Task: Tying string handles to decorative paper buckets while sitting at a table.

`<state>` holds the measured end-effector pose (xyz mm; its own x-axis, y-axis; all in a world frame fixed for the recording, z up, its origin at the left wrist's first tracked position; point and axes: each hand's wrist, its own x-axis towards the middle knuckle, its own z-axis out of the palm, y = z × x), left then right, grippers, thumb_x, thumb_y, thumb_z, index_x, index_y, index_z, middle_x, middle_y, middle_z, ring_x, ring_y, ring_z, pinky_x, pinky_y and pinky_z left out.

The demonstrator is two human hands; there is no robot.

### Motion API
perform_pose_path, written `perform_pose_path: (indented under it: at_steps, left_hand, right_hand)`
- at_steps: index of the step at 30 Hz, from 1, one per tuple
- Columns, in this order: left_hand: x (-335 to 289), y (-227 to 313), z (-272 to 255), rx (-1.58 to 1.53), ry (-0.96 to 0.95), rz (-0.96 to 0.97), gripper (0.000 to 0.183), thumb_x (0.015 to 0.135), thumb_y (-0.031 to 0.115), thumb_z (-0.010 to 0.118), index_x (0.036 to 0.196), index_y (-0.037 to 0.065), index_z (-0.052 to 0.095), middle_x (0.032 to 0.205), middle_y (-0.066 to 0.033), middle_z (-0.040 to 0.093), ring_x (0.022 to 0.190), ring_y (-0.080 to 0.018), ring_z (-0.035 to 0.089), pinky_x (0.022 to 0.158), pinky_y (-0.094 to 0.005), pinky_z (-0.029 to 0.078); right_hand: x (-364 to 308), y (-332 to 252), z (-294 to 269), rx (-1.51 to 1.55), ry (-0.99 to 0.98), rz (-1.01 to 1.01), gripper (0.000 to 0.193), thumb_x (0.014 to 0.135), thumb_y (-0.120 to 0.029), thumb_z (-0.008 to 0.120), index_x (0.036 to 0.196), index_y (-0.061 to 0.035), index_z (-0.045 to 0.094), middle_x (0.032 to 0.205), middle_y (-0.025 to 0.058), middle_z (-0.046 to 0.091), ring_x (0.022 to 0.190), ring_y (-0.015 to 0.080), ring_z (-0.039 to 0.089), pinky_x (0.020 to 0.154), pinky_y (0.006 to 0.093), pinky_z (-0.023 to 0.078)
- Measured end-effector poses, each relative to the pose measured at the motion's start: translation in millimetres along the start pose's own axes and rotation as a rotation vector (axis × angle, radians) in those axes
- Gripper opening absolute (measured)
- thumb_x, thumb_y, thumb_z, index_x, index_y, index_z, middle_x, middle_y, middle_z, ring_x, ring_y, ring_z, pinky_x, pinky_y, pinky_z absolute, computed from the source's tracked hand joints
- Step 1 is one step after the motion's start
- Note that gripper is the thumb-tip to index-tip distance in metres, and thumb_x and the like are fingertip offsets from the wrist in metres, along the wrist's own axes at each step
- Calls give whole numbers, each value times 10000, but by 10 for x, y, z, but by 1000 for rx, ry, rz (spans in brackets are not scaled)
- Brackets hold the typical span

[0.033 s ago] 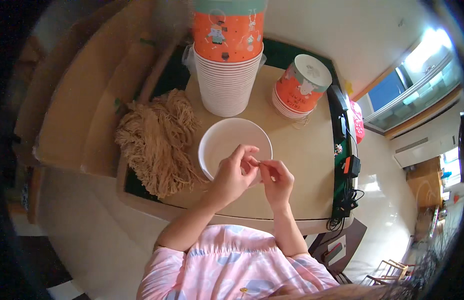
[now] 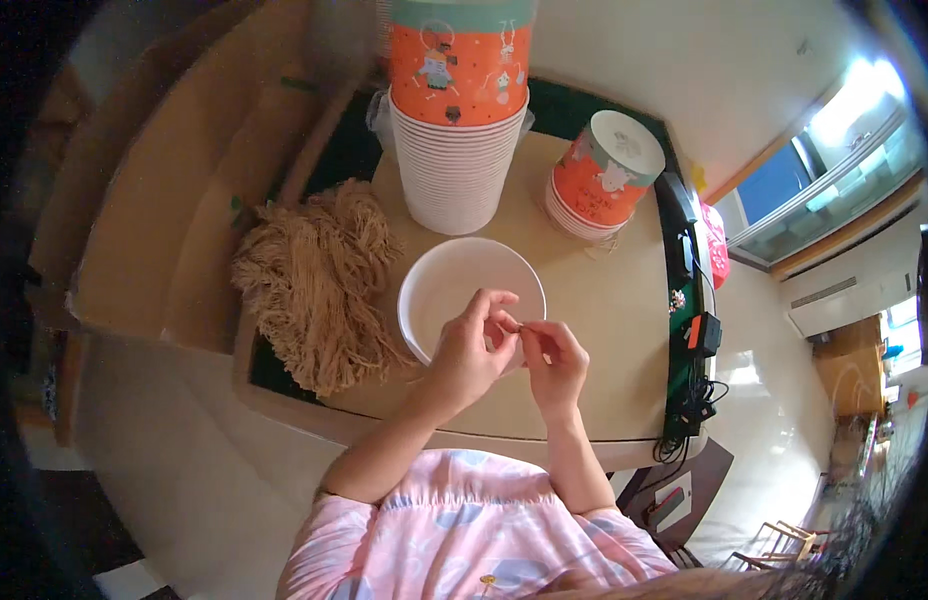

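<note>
A white paper bucket (image 2: 459,275) stands upright on the table with its open mouth facing up. Over its near right rim, my left hand (image 2: 476,345) and my right hand (image 2: 556,365) meet with thumbs and fingertips pinched together. Whatever small thing lies between the fingertips is too tiny to make out. To the left, a thick bundle of tan cords (image 2: 319,285) hangs over the table's edge. Behind the bucket rises a tall nested stack of paper buckets (image 2: 456,165), with an orange and green printed one on top.
A shorter upside-down stack of orange printed buckets (image 2: 602,180) stands at the back right, with tan cord ends under it. Power adapters and black cables (image 2: 699,365) line the right table edge. A large cardboard box (image 2: 174,190) is at the left.
</note>
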<state>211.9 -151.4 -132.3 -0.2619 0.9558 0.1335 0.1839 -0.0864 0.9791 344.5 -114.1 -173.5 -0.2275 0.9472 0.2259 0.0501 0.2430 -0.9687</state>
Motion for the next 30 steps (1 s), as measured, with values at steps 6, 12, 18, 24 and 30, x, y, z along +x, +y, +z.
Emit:
perform_pose_path:
  at_steps: [6, 12, 18, 24, 30]
  left_hand:
    - [-47, 59, 57, 70, -16, 11, 397, 806, -45, 637, 1157, 41, 472, 811, -88, 636, 691, -174, 635, 629, -297, 511]
    - [-44, -51, 25, -32, -29, -41, 260, 859, 14, 611, 1114, 14, 557, 802, -104, 652, 705, -189, 651, 644, -306, 519]
    - [7, -44, 38, 57, 4, 32, 99, 887, 30, 587, 972, -4, 623, 853, -115, 675, 753, -167, 664, 646, -280, 519]
    - [6, -37, 8, 99, 78, 60, 64, 886, 55, 587, 928, 6, 591, 808, -143, 651, 682, -255, 655, 605, -334, 508]
    - [-31, 4, -9, 259, 70, 118, 58, 895, 92, 575, 909, 37, 566, 802, -137, 643, 700, -322, 638, 609, -401, 502]
  right_hand:
    - [-23, -1, 31, -126, 115, -106, 74, 853, -20, 655, 920, -11, 625, 763, 39, 651, 645, 54, 578, 583, 210, 477]
    - [-37, 74, 37, -55, 149, -78, 85, 856, -17, 648, 933, -11, 612, 766, 43, 658, 645, 61, 581, 588, 215, 481]
    - [-14, 45, 4, -103, 100, -62, 106, 845, -5, 654, 944, -8, 616, 783, 56, 667, 645, 68, 586, 582, 219, 485]
    - [-1, -170, 5, -104, 13, -41, 143, 837, -3, 655, 973, -15, 611, 839, 57, 667, 614, 63, 555, 544, 214, 461]
    - [5, -103, -96, -259, -46, -94, 146, 810, 16, 660, 947, -25, 631, 821, 64, 646, 586, 85, 545, 517, 222, 439]
